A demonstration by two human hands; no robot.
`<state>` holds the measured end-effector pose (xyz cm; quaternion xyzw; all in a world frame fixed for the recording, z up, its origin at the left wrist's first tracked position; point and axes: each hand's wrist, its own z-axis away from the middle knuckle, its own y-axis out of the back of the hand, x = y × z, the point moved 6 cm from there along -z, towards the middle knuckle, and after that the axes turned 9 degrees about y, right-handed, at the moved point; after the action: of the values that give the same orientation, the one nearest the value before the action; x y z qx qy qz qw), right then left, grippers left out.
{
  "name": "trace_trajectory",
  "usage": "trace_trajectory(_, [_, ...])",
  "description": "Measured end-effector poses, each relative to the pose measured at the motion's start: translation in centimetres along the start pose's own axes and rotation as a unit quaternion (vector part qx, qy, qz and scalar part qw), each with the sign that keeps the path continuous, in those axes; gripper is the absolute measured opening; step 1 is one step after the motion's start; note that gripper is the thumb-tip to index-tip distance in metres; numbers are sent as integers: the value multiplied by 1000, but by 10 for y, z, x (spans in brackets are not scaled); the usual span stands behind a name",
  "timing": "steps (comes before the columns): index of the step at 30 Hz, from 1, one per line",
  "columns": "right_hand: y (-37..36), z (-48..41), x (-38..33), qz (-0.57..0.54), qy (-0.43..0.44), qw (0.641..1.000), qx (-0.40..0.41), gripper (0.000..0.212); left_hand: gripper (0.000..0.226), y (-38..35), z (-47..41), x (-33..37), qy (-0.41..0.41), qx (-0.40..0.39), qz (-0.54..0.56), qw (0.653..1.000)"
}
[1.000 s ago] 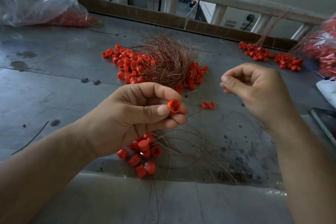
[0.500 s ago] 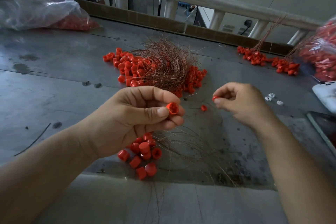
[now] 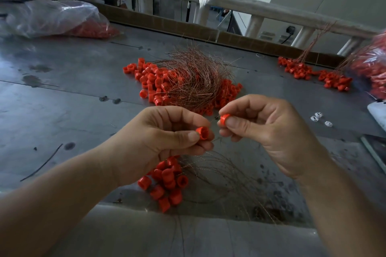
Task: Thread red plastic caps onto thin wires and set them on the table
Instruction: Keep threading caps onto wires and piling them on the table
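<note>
Red cap (image 3: 203, 132): pinched between thumb and fingertips of the left hand (image 3: 158, 142), above the table (image 3: 62, 94), open mouth tilted up toward the camera. Second red cap (image 3: 225, 118): pinched by the right hand (image 3: 267, 131), just beside the first, axis lying leftward. Clear bag (image 3: 52, 19), far left: red caps inside. Right-edge bag (image 3: 373, 69): red caps, blurred. Loose caps (image 3: 150, 81) under tangled copper wires (image 3: 194, 77), mid-table.

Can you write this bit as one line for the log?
left hand: pinches red cap | right hand: pinches second red cap | wire pile: on table
</note>
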<state>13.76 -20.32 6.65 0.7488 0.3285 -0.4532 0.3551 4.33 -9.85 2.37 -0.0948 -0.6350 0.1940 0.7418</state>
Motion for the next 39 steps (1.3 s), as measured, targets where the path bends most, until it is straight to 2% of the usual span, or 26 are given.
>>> trace_trajectory(12, [-7,1,3,6,10,1000,-6,18,15,3,1,2,-5,30,-2,1000])
trace_trajectory(16, [-9,2,2,66,37,997,11,17,14,3,1,3,-19,48,-16,999])
trace_trajectory(19, [-17,3,-4,146,97,985,7,14,20,4,1,4,-28,65,-21,997])
trace_trajectory(21, [-20,4,-5,187,124,975,10,22,20,5,1,5,-31,72,-15,997])
trace_trajectory(25, [-18,5,-3,161,118,979,33,24,21,4,1,4,-33,80,-26,996])
trace_trajectory(31, [-21,6,-8,215,140,966,33,24,21,5,1,2,-31,88,-31,995])
trace_trajectory(39, [-21,7,-10,233,138,962,42,24,23,4,1,2,-41,91,-49,994])
